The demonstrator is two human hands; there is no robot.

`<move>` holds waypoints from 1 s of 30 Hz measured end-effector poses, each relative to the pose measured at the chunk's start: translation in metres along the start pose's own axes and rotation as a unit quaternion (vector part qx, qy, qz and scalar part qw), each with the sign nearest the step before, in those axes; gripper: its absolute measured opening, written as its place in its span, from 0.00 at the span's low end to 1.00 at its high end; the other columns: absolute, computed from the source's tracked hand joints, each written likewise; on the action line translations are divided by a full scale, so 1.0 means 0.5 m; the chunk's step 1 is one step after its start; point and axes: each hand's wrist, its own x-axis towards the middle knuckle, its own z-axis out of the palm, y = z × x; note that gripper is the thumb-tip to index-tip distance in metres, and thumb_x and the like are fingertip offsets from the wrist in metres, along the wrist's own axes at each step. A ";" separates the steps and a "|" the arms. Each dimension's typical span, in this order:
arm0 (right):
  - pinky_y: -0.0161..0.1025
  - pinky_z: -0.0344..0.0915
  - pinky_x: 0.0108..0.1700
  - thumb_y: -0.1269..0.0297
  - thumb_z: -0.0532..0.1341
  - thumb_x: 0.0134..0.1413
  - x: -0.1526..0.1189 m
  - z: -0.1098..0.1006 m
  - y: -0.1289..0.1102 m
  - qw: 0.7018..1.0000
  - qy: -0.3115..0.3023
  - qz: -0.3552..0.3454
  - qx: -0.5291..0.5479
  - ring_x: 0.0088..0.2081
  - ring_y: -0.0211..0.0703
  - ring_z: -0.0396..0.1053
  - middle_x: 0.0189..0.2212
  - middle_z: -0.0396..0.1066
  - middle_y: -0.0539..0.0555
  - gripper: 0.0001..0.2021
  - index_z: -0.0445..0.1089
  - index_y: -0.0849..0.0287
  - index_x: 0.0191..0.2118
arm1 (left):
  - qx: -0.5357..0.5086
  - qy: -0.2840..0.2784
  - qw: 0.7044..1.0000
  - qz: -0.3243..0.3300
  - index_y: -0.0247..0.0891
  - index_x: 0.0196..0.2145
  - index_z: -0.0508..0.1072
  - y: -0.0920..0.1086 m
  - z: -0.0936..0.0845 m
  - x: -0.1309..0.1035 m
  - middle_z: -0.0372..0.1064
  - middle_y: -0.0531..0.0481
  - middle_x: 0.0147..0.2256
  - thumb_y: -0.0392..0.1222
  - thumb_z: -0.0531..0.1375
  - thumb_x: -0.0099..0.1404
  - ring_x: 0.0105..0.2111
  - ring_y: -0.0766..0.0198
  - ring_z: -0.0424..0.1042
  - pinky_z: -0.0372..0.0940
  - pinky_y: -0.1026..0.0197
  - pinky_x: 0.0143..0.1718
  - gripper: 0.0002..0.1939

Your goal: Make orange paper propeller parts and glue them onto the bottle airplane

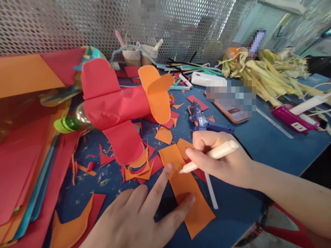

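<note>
An orange paper strip lies slantwise on the blue table. My left hand is spread over its left side, with the index finger and thumb on the paper. Closed around a white marker, my right hand holds the tip at the strip's upper part. Behind my hands rests a bottle wrapped in red paper, with red wings and an orange tail piece. A blue glue gun lies just beyond my right hand.
Coloured sheets are stacked at the left. Paper scraps litter the middle. A phone, a purple power strip and dried husks lie at the right. Two cups stand by a perforated metal screen.
</note>
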 end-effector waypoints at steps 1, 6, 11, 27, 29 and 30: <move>0.32 0.42 0.17 0.68 0.57 0.59 -0.001 0.000 -0.001 1.000 0.001 -0.001 -0.004 0.17 0.30 0.49 0.16 0.55 0.43 0.17 0.50 0.56 0.22 | -0.005 -0.010 1.000 -0.008 0.62 0.55 0.66 0.002 -0.003 0.000 0.62 0.45 0.59 0.60 0.52 0.64 0.33 0.55 0.72 0.68 0.55 0.32 0.22; 0.32 0.42 0.16 0.70 0.56 0.58 -0.002 0.000 -0.006 1.000 0.002 -0.004 -0.023 0.17 0.30 0.47 0.16 0.52 0.43 0.18 0.49 0.56 0.21 | 0.004 0.028 1.000 0.013 0.62 0.56 0.64 -0.004 0.014 -0.005 0.61 0.46 0.59 0.60 0.50 0.64 0.31 0.58 0.71 0.67 0.57 0.29 0.24; 0.31 0.43 0.16 0.70 0.56 0.59 -0.003 0.000 -0.008 0.999 -0.001 -0.013 -0.034 0.17 0.29 0.47 0.16 0.52 0.42 0.17 0.49 0.56 0.22 | 0.027 0.036 0.998 0.031 0.61 0.59 0.61 -0.012 0.030 -0.008 0.60 0.43 0.60 0.61 0.49 0.64 0.29 0.57 0.71 0.67 0.57 0.27 0.26; 0.29 0.47 0.17 0.69 0.56 0.59 -0.004 0.004 -0.003 0.999 -0.012 -0.022 -0.041 0.18 0.28 0.50 0.17 0.54 0.42 0.17 0.51 0.57 0.22 | 0.070 0.016 0.996 0.045 0.59 0.61 0.57 -0.007 0.019 -0.006 0.59 0.38 0.60 0.58 0.46 0.67 0.29 0.55 0.71 0.66 0.55 0.26 0.26; 0.28 0.47 0.17 0.70 0.57 0.59 -0.004 0.005 -0.002 0.999 -0.015 -0.026 -0.035 0.18 0.28 0.51 0.17 0.55 0.42 0.16 0.51 0.57 0.22 | 0.090 -0.042 0.994 0.053 0.58 0.63 0.54 -0.003 0.002 0.000 0.58 0.36 0.60 0.56 0.48 0.67 0.30 0.54 0.72 0.67 0.54 0.27 0.27; 0.28 0.47 0.18 0.70 0.57 0.59 -0.004 0.005 -0.002 0.999 -0.019 -0.025 -0.032 0.18 0.27 0.52 0.17 0.56 0.42 0.16 0.52 0.57 0.22 | 0.102 -0.073 0.990 0.059 0.57 0.63 0.52 -0.001 -0.007 0.003 0.58 0.34 0.60 0.56 0.49 0.67 0.30 0.54 0.72 0.67 0.53 0.27 0.28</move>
